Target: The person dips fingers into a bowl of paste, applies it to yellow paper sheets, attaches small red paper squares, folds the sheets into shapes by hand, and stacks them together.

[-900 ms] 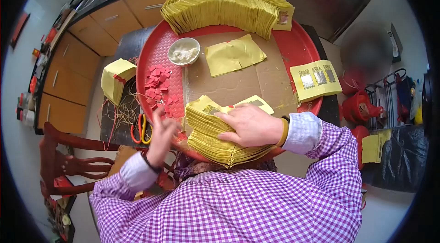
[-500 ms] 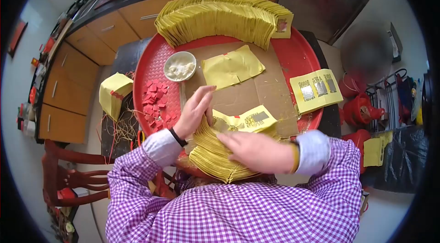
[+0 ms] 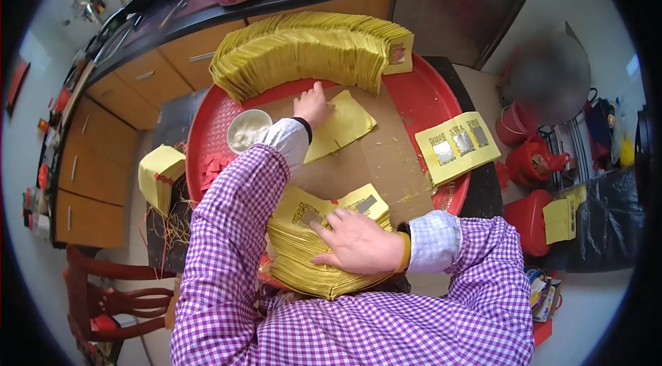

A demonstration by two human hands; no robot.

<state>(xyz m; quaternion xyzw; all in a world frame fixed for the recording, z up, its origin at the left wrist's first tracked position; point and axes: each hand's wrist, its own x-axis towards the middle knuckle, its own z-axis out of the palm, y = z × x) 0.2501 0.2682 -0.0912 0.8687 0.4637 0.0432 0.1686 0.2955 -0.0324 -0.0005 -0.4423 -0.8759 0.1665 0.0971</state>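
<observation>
My left hand (image 3: 314, 105) reaches to the upper left corner of a yellow paper sheet (image 3: 347, 124) on the cardboard (image 3: 376, 166); whether its fingers pinch the sheet is unclear. Fingers spread, my right hand (image 3: 355, 242) lies on a thick stack of folded yellow papers (image 3: 303, 255) at the tray's near edge. The top paper has printed silver patches and a small red mark. A white bowl of paste (image 3: 249, 130) stands left of the sheet, beside red paper squares (image 3: 215, 167) partly hidden by my left sleeve.
A long curved row of yellow papers (image 3: 296, 55) stands along the far rim of the red tray (image 3: 434, 90). Printed papers (image 3: 458, 149) lie at the right. A yellow bundle (image 3: 162, 176) and loose strings (image 3: 169, 228) are at the left, near a wooden chair (image 3: 79, 290).
My left hand has moved from the red squares, past the stack, forward to the sheet. My right hand has lifted briefly and rests on the stack again. The view has shifted.
</observation>
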